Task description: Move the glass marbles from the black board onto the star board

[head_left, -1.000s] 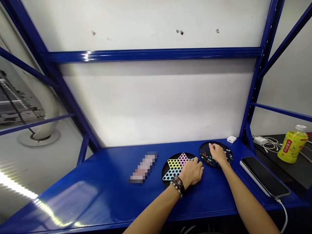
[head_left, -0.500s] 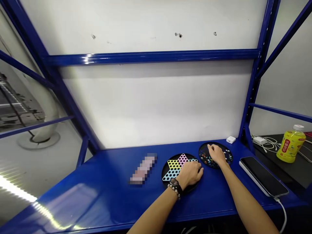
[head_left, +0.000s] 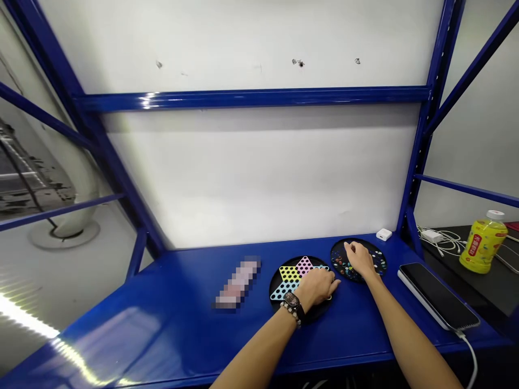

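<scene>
My left hand (head_left: 318, 287) rests on the right side of a round black Chinese checkers board (head_left: 290, 278), its fingers curled down and covering part of the coloured star. A dark watch and a beaded bracelet sit on that wrist. My right hand (head_left: 360, 260) hangs over a round black tray (head_left: 367, 247) holding several coloured marbles (head_left: 343, 265), its fingertips down among them. I cannot tell whether either hand holds a marble.
On the blue steel shelf (head_left: 170, 319) lie a pixelated pink object (head_left: 237, 283), a small white charger (head_left: 383, 234) and a black phone (head_left: 438, 294) with a white cable. A yellow bottle (head_left: 483, 246) stands on a dark surface to the right.
The view has shifted slightly. My right hand sits a little further left over the marbles, while my left hand stays on the board.
</scene>
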`<act>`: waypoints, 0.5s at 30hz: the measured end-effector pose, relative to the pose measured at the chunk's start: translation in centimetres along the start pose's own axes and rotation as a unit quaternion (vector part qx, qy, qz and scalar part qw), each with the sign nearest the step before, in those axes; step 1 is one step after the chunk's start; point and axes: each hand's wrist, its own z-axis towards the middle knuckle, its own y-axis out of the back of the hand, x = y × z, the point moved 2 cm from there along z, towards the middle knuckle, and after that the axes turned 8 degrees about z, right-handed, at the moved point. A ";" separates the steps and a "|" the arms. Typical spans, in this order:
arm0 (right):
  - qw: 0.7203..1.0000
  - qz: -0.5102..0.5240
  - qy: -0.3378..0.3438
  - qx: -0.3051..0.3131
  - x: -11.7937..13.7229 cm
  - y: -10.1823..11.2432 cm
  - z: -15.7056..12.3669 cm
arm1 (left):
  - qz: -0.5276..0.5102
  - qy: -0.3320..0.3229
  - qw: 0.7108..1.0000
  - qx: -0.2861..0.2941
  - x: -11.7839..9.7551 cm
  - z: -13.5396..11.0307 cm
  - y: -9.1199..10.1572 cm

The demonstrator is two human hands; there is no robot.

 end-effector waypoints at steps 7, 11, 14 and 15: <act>0.965 0.248 0.054 -0.061 2.9 -0.8 -1.2 | -0.051 0.041 0.994 -0.090 2.7 0.5 2.8; 0.816 0.532 -0.119 0.192 5.1 -3.7 -3.1 | -0.055 0.079 0.986 -0.137 3.1 1.5 4.6; 0.709 0.605 -0.200 0.303 5.6 -5.2 -4.3 | -0.027 0.072 0.988 -0.133 2.0 2.4 4.7; 0.699 0.621 -0.203 0.291 5.4 -5.4 -4.3 | -0.012 0.065 0.990 -0.127 1.5 2.5 4.6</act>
